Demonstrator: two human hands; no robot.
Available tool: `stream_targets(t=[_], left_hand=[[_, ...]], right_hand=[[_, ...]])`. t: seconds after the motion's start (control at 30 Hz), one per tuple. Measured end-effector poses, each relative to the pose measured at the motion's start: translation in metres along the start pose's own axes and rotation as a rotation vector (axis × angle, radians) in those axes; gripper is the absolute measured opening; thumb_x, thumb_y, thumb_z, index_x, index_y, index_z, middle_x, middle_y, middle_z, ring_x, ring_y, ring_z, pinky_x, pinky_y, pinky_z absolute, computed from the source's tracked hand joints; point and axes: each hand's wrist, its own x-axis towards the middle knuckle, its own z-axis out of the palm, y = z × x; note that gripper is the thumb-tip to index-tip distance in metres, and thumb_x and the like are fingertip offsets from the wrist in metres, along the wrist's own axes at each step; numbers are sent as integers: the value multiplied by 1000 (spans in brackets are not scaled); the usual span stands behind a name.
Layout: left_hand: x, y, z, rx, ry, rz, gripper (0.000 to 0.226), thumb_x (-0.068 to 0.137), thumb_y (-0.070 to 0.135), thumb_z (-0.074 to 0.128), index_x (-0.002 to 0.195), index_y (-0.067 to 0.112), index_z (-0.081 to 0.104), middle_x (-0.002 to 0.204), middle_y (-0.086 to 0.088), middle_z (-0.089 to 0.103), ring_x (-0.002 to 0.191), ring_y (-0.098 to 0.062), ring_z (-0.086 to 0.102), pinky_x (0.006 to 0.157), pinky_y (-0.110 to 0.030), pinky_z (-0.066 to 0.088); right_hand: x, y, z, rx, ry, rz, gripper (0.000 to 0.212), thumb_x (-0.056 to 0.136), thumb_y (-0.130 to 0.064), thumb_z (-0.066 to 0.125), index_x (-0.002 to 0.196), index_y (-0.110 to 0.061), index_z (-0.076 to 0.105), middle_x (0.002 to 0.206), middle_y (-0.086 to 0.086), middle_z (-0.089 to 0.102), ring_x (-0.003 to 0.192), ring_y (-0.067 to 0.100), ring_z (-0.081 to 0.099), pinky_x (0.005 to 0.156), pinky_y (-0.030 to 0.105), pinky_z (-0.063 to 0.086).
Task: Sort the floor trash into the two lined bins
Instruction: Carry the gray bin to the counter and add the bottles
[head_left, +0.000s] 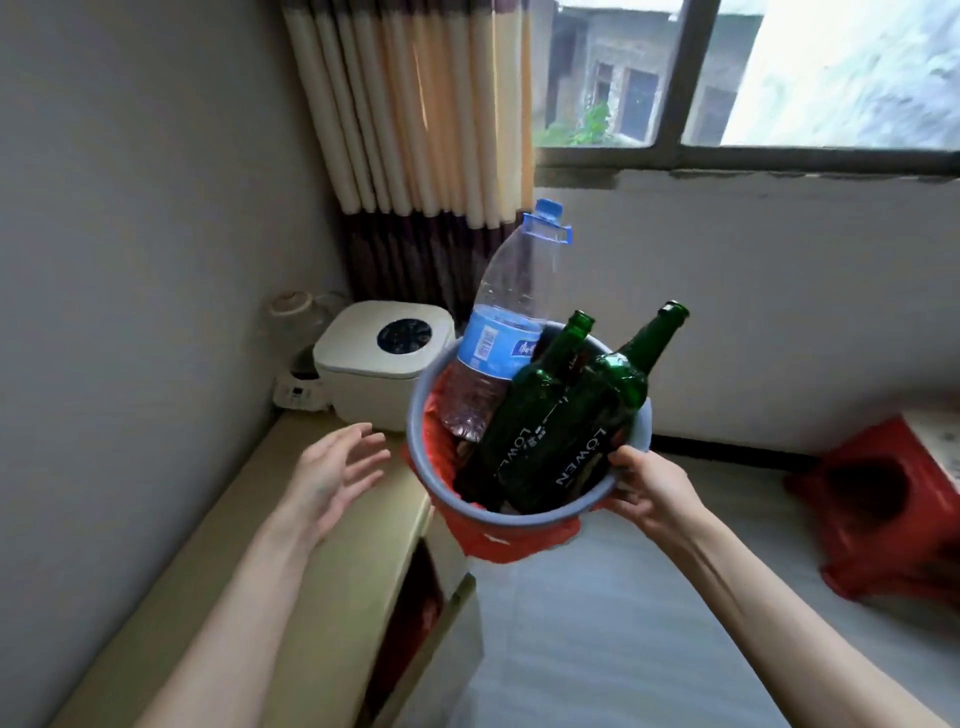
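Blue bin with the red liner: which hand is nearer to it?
Right. The right hand grips the rim of the blue bin on its right side. The left hand is open, apart from the bin on its left, touching nothing.

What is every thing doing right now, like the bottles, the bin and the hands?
Bin: lifted, tilted, red liner inside.
Plastic bottle: capped, standing in the bin.
Two green bottles: uncapped, leaning in the bin.
Right hand: grips the bin's rim.
Left hand: open, holding nothing.

beige low cabinet (332, 525) carries a white cooker (382, 358); red stool (883, 514) on floor (623, 623).
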Motion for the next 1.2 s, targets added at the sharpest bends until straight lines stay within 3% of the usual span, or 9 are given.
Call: stream_targets(t=[0.1, 0.23, 0.43, 0.6, 0.67, 0.8, 0.93, 1.03, 1.2], left_hand=[[-20, -12, 67, 19, -133, -19, 18, 98, 16, 40, 96, 11, 57, 95, -8, 62, 83, -22, 60, 82, -33, 46], [-59, -47, 156, 36, -318, -133, 18, 97, 17, 41, 96, 12, 58, 96, -8, 64, 86, -24, 61, 80, -34, 48], [-129, -111, 289, 171, -535, -244, 19, 97, 18, 40, 94, 15, 59, 97, -6, 63, 87, -21, 61, 77, -30, 47], [-182, -164, 405, 372, -746, -286, 16, 97, 18, 43, 94, 17, 58, 98, -4, 63, 86, -19, 60, 76, -29, 47], [-201, -183, 456, 428, -831, -282, 15, 96, 18, 44, 95, 17, 59, 99, -4, 63, 85, -18, 60, 74, -29, 47], [-243, -225, 557, 543, -986, -284, 15, 96, 18, 45, 102, 16, 59, 95, -3, 64, 81, -17, 60, 72, -27, 46], [-291, -281, 659, 631, -1147, -339, 12, 95, 19, 49, 94, 18, 61, 88, -3, 66, 71, -13, 64, 67, -25, 49], [-308, -323, 741, 654, -1170, -358, 9, 93, 18, 52, 94, 17, 61, 78, -2, 65, 55, -11, 63, 64, -26, 49], [-326, -404, 868, 819, -1171, -424, 7, 93, 17, 52, 95, 17, 58, 76, -2, 61, 58, -14, 59, 58, -24, 45]], right_hand=[[-12, -11, -74, 95, 94, -46, 13, 86, 4, 45, 79, -4, 53, 70, 14, 55, 48, 20, 61, 38, 24, 49], [-32, -14, -180, 211, 247, -64, 11, 85, 3, 48, 78, -3, 54, 74, 14, 52, 69, 26, 57, 41, 34, 54], [-81, -16, -339, 373, 485, -98, 19, 84, 7, 49, 67, -3, 48, 68, 11, 44, 64, 24, 50, 46, 47, 53], [-126, -8, -461, 544, 706, -157, 12, 80, 7, 53, 71, 0, 52, 72, 15, 49, 77, 33, 54, 53, 53, 54], [-144, -4, -506, 604, 767, -176, 12, 81, 6, 54, 71, -1, 52, 72, 14, 49, 75, 32, 54, 62, 52, 54], [-173, 0, -590, 738, 871, -203, 11, 84, 4, 53, 74, 0, 50, 75, 14, 50, 69, 30, 54, 52, 44, 55], [-178, -1, -689, 850, 973, -228, 10, 84, 1, 52, 76, -3, 48, 78, 15, 49, 74, 30, 56, 56, 42, 54], [-165, -16, -761, 909, 1019, -277, 6, 83, 1, 52, 82, -4, 49, 86, 16, 52, 81, 30, 58, 61, 41, 55], [-137, -32, -881, 976, 1096, -279, 6, 86, -1, 51, 86, -6, 48, 98, 17, 54, 101, 30, 58, 60, 38, 53]])
